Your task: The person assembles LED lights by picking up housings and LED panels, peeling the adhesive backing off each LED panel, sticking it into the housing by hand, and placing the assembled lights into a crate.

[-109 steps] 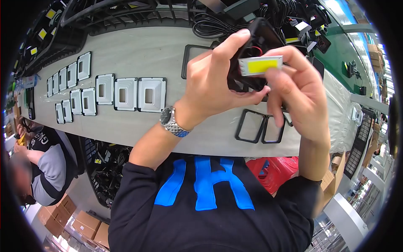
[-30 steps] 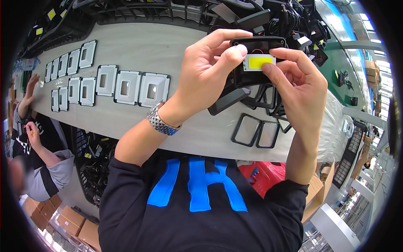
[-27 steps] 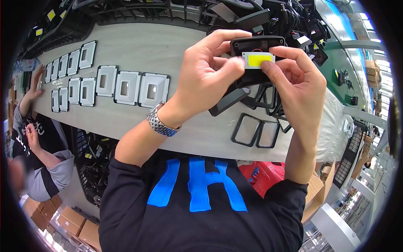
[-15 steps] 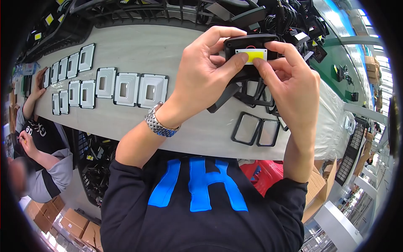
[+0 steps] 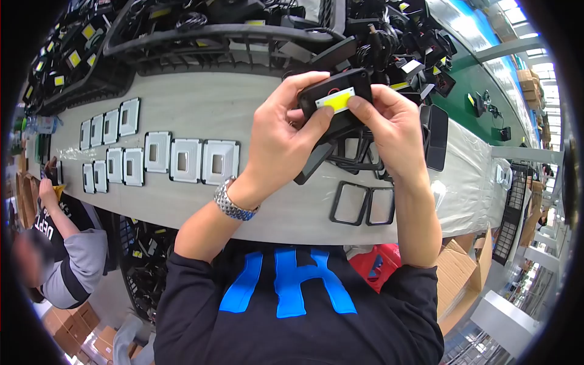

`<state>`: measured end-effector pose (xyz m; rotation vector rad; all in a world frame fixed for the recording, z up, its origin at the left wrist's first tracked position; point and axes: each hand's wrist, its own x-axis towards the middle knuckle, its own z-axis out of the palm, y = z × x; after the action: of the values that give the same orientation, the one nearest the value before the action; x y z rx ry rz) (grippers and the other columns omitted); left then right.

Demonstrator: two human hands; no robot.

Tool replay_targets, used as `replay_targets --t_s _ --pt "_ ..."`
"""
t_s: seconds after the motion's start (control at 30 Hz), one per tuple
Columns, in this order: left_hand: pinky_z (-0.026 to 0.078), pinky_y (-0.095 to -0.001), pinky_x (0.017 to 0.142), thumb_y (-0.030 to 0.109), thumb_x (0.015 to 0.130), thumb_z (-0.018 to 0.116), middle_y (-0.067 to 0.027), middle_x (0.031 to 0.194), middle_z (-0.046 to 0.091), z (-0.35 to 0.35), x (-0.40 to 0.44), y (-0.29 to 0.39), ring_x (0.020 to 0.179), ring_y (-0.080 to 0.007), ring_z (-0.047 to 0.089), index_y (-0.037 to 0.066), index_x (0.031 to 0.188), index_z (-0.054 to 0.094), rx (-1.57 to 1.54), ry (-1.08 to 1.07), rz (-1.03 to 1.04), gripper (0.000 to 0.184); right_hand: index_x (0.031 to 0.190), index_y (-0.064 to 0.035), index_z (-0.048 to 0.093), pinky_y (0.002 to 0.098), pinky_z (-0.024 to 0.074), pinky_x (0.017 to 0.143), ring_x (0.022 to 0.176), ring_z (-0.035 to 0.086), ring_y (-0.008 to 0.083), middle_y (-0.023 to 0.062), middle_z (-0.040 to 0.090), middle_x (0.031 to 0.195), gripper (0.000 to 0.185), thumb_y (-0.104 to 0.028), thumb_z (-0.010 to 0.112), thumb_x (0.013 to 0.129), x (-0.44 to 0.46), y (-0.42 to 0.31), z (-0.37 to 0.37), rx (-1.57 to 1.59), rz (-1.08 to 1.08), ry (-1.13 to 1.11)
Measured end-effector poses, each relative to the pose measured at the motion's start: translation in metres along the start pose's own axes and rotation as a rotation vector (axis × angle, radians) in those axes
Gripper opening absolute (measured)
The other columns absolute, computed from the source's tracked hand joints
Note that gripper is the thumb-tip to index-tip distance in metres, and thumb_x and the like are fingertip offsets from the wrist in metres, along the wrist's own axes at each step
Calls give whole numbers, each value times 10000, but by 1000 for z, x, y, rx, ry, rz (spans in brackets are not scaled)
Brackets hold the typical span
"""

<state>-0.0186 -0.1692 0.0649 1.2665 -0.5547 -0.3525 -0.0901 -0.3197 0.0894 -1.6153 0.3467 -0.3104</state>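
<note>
A black housing (image 5: 351, 81) is held tilted between my two hands above the table. Inside it lies a white-edged panel with a yellow centre (image 5: 336, 102), and a bit of red wire shows behind the panel. My left hand (image 5: 281, 135) grips the housing's left side, its thumb on the panel's lower left. On the right side my right hand (image 5: 392, 129) is closed, the thumb at the panel's right end. Just below are stacked black frames (image 5: 353, 159), and nearer me lie two black-rimmed clear frames (image 5: 350, 203).
Rows of white reflectors with dark rims (image 5: 185, 160) lie on the table's left part. Black crates (image 5: 243, 45) with cables and lamp parts line the far edge. At the far left is a co-worker (image 5: 70, 243). An open carton (image 5: 453, 277) stands at lower right.
The housing and both hands have moved left and slightly down in view, and the housing is now tilted. The view shows more of the crates. Both hands keep hold of it.
</note>
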Motion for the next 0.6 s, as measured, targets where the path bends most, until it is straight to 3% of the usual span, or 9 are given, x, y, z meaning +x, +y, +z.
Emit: replay_targets --t_s 0.2,0.3,0.43,0.47,0.5,0.57,0.6 --pt "513 -206 704 -16 863 614 -67 1022 630 1 1 -5 859 -84 613 24 1203 554 96 -46 -5 348 946 19 638 171 439 623 714 555 17 3 653 813 101 -67 639 891 -5 17 0 150 75 43" --pt "532 -233 710 -24 856 604 -70 1028 631 7 10 12 869 -95 618 0 1171 564 48 -100 25 319 964 25 643 174 451 650 733 569 22 13 660 831 119 -69 641 889 -10 3 -4 171 5 93" --pt "560 -305 738 -15 805 621 -98 980 652 20 48 48 893 -144 649 -24 1133 581 78 -224 254 331 1211 43 550 237 474 805 970 574 99 92 619 1086 326 -161 557 957 -23 -2 -34 377 -328 170" --pt "560 -308 730 -10 793 625 -104 977 656 23 59 63 881 -154 657 -23 1127 584 29 -257 188 336 1228 34 546 246 454 849 1034 553 109 105 595 1145 345 -192 528 968 -23 2 -42 245 -430 220" --pt "561 -310 722 -6 782 629 -110 974 660 28 69 78 869 -164 664 -21 1120 588 -19 -292 123 342 1263 23 519 269 432 894 1075 544 139 104 577 1184 423 -213 603 923 -23 8 -55 44 -402 252" --pt "568 -233 604 14 813 646 -104 910 641 41 87 106 668 -141 650 -24 1138 557 -77 -314 93 339 1305 0 484 317 410 938 1125 527 190 110 566 1205 559 -240 694 846 -21 3 -53 -265 -462 296" --pt "551 -208 611 23 832 630 -110 928 645 44 92 118 698 -130 651 -29 1159 538 -131 -353 64 344 1321 -21 471 361 380 983 1178 496 234 124 530 1253 658 -233 763 770 -20 7 -56 -434 -484 284"
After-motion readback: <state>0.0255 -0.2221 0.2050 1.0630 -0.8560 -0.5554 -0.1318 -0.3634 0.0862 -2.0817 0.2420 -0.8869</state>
